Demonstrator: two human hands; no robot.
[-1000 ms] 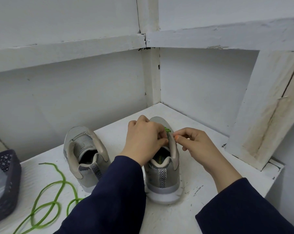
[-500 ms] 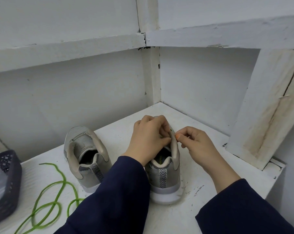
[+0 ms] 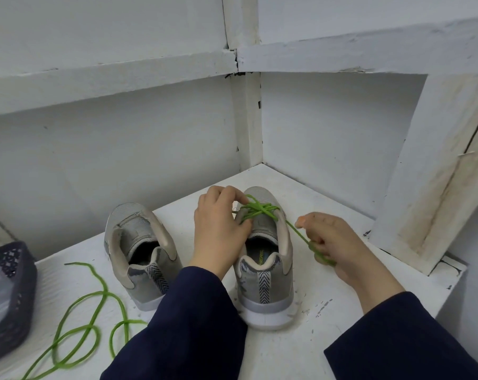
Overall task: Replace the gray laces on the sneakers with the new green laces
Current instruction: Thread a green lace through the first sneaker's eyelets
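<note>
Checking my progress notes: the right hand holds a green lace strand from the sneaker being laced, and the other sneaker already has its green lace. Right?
No. The head view shows the other sneaker unlaced; a spare green lace lies loose on the shelf beside it. The rest holds.

Corner alcove, white-painted timber.
A scuffed, chipped white shelf top (image 3: 328, 338) is enclosed by a left wall (image 3: 109, 160) and a right wall (image 3: 328, 127), joined at a vertical corner post (image 3: 247, 119). A left rail (image 3: 95, 80) and a right rail (image 3: 369, 50) are fixed horizontally above. A stained board (image 3: 438, 171) is leaned at the right.
</note>
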